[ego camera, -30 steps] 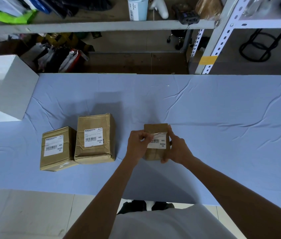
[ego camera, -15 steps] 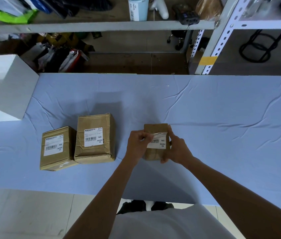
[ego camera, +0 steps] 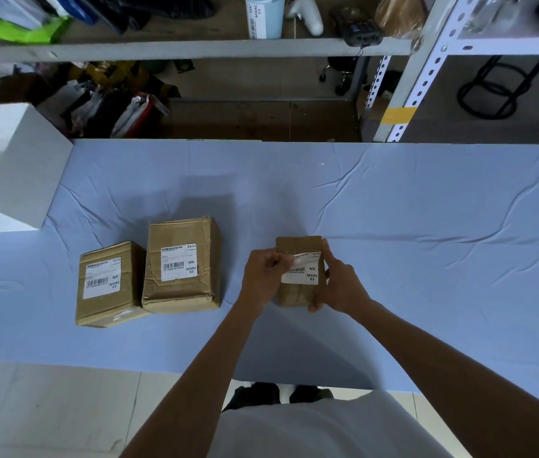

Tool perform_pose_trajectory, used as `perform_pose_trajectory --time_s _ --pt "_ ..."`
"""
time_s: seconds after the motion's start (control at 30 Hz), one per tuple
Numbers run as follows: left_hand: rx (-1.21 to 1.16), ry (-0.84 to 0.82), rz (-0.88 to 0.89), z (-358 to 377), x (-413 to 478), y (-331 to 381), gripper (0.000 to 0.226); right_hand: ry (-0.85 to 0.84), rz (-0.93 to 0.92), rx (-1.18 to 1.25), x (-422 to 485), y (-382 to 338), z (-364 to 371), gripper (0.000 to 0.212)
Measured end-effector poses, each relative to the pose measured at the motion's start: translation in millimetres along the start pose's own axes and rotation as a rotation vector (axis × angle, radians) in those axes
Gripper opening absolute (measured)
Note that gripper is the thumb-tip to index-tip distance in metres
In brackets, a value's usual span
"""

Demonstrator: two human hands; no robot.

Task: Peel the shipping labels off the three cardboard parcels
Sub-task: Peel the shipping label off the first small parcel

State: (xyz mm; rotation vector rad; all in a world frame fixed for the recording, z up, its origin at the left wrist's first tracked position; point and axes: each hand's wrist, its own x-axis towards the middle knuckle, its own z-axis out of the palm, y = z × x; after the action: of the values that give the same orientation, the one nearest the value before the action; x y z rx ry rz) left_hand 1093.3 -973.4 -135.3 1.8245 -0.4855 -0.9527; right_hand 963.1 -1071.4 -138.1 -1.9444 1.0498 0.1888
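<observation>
Three brown cardboard parcels lie on the blue cloth-covered table [ego camera: 427, 242]. The left parcel [ego camera: 109, 285] and the middle parcel [ego camera: 182, 266] each carry a flat white shipping label. The small right parcel [ego camera: 298, 247] is between my hands. My left hand [ego camera: 263, 276] pinches the upper left corner of its white label [ego camera: 304, 272], which is curled up off the cardboard along its top edge. My right hand [ego camera: 341, 285] grips the parcel's right side and near corner.
A white box [ego camera: 13, 160] stands at the table's left end. Behind the table runs metal shelving [ego camera: 195, 47] with bottles, bags and clutter, and a perforated upright [ego camera: 407, 94] at the right. The right half of the table holds nothing but wrinkled cloth.
The label's top edge has lifted a little further off the small parcel as my left hand pulls it. The other two parcels have not moved.
</observation>
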Motion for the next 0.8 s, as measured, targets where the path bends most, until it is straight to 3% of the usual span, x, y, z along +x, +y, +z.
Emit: perform_pose_trajectory --time_s 0.3,0.57,0.8 --pt "-0.056 -0.004 -0.002 -2.4 5.7 -6.4 0.018 0.010 0.020 0.012 -1.1 -1.0 -0.1 0.129" --pt "0.085 -0.041 0.075 -3.8 9.5 -7.9 0.017 0.007 0.028 0.049 -3.7 -3.9 -2.6 0.133" --pt "0.067 -0.056 0.088 -5.1 8.5 -9.3 0.017 0.006 0.032 0.054 -3.8 -4.4 -2.3 0.131"
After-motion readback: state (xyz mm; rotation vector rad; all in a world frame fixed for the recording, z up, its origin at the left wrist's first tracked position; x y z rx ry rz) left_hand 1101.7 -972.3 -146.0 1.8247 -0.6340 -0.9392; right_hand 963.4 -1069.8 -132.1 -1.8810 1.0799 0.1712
